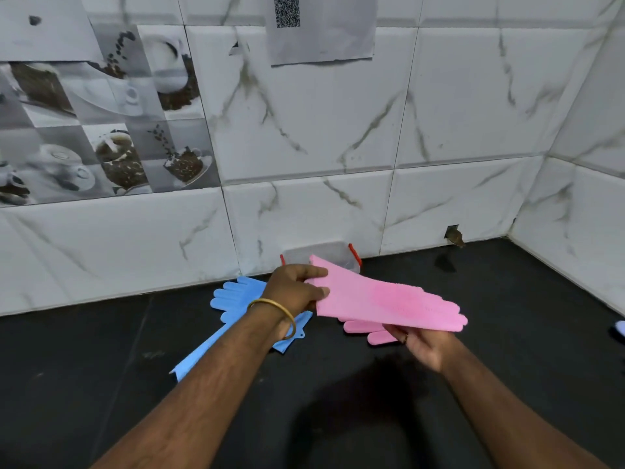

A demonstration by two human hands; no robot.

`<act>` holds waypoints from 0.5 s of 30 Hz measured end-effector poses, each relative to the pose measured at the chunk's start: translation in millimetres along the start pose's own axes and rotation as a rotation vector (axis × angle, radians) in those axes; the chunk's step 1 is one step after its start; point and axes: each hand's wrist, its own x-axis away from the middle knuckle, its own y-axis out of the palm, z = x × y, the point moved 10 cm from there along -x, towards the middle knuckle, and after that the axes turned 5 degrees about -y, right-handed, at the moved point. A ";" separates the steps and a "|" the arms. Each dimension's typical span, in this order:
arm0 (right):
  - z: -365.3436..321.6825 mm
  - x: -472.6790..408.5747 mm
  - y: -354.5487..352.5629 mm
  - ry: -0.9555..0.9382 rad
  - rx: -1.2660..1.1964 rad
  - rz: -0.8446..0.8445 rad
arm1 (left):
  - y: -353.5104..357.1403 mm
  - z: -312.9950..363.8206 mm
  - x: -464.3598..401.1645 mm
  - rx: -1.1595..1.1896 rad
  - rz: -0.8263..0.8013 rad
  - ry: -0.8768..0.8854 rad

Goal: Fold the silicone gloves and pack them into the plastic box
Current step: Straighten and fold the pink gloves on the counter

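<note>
Both hands (297, 289) (424, 346) hold a pink glove (378, 299) before the plastic box (324, 253).

I see even, fairly bright light on the wall tiles (338, 113), a soft shadow on the dark bench (355, 401), slight blur overall and wide-angle bending at the edges.

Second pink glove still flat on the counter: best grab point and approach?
Probably by its fingertips, from the near right. The second pink glove lies flat on the black counter, mostly hidden under the pink glove held by the left hand and right hand. Only its finger end pokes out toward the person, so a pinch there looks easiest.
</note>
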 end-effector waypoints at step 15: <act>37.6 15.8 -83.2 0.189 -0.101 0.116 | 10.2 -170.3 27.3 -0.065 0.137 -0.319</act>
